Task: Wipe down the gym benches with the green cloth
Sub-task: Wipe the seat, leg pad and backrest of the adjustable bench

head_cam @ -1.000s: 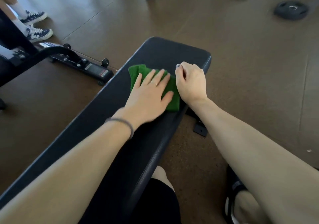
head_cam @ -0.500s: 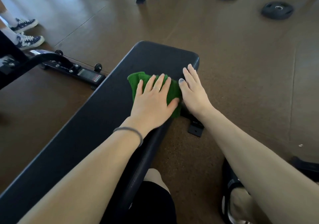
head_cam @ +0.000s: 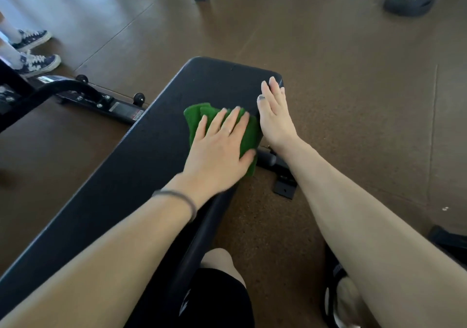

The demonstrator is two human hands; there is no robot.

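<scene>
The left hand (head_cam: 217,148), fingers spread, presses the green cloth (head_cam: 249,132) flat on the bench surface (head_cam: 141,166). The right hand (head_cam: 274,115) rests flat just beside the cloth. Next, I think, a wipe toward the far end

I see the cloth (head_cam: 249,130) lying on the table (head_cam: 141,166) near its far right edge, under my left hand (head_cam: 217,150). My right hand (head_cam: 274,118) rests just right of it along that edge. Two weight plates (head_cam: 409,1) lie on the floor (head_cam: 353,100) far right; shoes (head_cam: 38,62) stand far left.
</scene>
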